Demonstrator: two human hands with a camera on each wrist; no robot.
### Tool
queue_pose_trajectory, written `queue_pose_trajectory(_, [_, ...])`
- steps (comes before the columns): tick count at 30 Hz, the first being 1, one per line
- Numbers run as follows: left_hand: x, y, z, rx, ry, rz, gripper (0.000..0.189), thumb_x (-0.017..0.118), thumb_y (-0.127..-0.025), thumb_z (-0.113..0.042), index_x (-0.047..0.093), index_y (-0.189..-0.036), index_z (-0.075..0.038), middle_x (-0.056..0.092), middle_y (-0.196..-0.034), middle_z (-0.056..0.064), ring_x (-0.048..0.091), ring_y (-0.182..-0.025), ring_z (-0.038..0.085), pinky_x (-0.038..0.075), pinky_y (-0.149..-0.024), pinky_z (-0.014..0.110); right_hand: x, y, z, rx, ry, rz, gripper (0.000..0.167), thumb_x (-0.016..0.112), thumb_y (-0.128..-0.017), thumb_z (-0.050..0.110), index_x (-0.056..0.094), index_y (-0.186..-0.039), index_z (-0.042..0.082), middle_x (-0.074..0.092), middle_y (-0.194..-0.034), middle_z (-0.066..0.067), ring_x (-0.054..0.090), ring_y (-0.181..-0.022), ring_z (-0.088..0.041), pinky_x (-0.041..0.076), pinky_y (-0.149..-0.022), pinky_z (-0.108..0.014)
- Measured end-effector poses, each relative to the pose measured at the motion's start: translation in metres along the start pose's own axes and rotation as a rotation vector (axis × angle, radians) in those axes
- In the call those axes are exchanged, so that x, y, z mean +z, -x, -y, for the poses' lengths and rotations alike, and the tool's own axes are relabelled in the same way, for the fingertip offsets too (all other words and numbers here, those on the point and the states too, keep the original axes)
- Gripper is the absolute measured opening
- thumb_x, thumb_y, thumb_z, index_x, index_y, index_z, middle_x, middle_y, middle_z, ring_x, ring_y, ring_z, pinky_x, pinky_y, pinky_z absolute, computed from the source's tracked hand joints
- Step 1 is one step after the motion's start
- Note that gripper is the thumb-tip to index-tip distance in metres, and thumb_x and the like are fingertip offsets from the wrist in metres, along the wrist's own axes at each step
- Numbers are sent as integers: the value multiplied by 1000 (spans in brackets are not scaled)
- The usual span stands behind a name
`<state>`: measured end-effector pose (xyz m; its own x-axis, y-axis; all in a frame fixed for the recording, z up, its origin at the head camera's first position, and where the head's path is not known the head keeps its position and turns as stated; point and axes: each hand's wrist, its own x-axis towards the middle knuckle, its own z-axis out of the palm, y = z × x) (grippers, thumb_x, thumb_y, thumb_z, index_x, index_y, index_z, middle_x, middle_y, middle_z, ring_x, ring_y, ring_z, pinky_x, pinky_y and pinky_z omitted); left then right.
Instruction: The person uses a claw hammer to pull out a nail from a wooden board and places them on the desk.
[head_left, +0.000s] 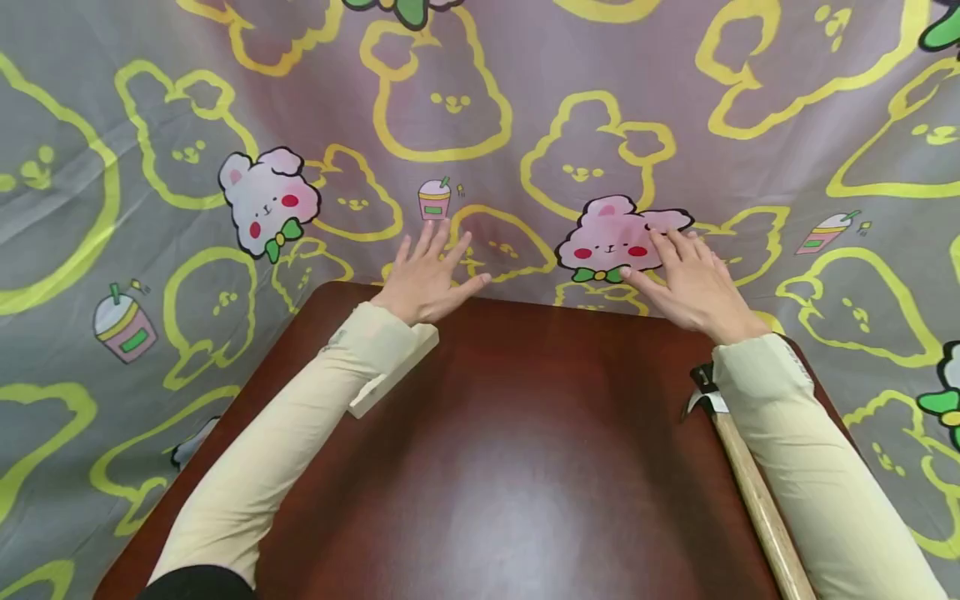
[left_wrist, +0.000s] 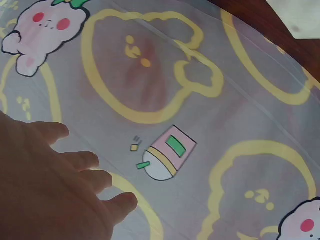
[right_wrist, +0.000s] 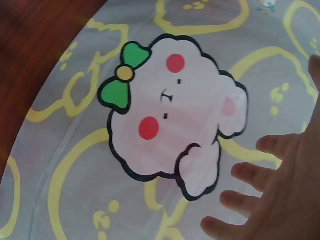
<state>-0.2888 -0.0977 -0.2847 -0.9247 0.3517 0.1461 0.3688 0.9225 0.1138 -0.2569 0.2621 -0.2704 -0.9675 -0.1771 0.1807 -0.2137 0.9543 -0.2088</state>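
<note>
Both hands reach forward over the far edge of the table with fingers spread and nothing held. My left hand is raised in front of the patterned curtain, palm down. Under the left forearm lies a pale wooden block, partly hidden by the sleeve. My right hand is held out likewise at the right, fingers straight. Below the right sleeve a hammer lies along the table's right side, its wooden handle toward me and its metal claw head at the far end, partly covered by the sleeve.
The dark red-brown table has rounded far corners. A grey curtain with yellow outlines, bunny faces and cups hangs behind it and round both sides. In the left wrist view, a pale corner shows on the table.
</note>
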Motion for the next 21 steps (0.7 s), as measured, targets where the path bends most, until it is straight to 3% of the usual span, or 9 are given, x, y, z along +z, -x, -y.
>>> queue_pose_trajectory(6, [3, 4, -9, 40, -31, -31, 81, 23, -91, -74, 14, -156, -27, -2, -164, 7, -3, -151, 31, 3, -121, 53, 0, 13, -5, 0, -8, -31, 88, 36, -92, 69, 18, -155, 10, 15, -160, -22, 9, -145, -49, 12, -110, -69])
queue_pose_trajectory(10, [6, 12, -12, 73, 23, -115, 74, 33, -94, -65, 31, -152, -19, 14, -163, 12, 8, -151, 31, 15, -120, 54, 4, 30, -6, 10, -28, -54, 87, 41, -91, 67, 22, -154, 10, 24, -156, -23, 20, -139, -50, 20, -107, -68])
queue_pose_trajectory(15, [8, 40, -17, 115, 162, -262, 48, 50, -96, -44, 58, -128, -8, 49, -142, 12, 44, -134, 31, 38, -107, 51, 6, 63, -4, -17, -38, -107, 85, 58, -85, 64, 39, -146, 7, 42, -144, -23, 34, -128, -47, 34, -97, -66])
queue_pose_trajectory(18, [11, 61, -17, 127, 246, -321, 37, 56, -95, -36, 64, -118, -8, 60, -128, 8, 54, -122, 27, 43, -102, 47, 7, 88, -1, -46, -33, -150, 74, 66, -83, 56, 50, -137, 7, 51, -135, -19, 42, -121, -42, 40, -89, -63])
queue_pose_trajectory(21, [17, 81, -10, 148, 295, -364, 27, 58, -95, -28, 68, -111, -10, 66, -116, 5, 58, -112, 24, 46, -98, 42, 10, 116, -2, -69, -14, -198, 53, 69, -85, 45, 62, -123, 10, 61, -121, -12, 51, -110, -35, 45, -81, -57])
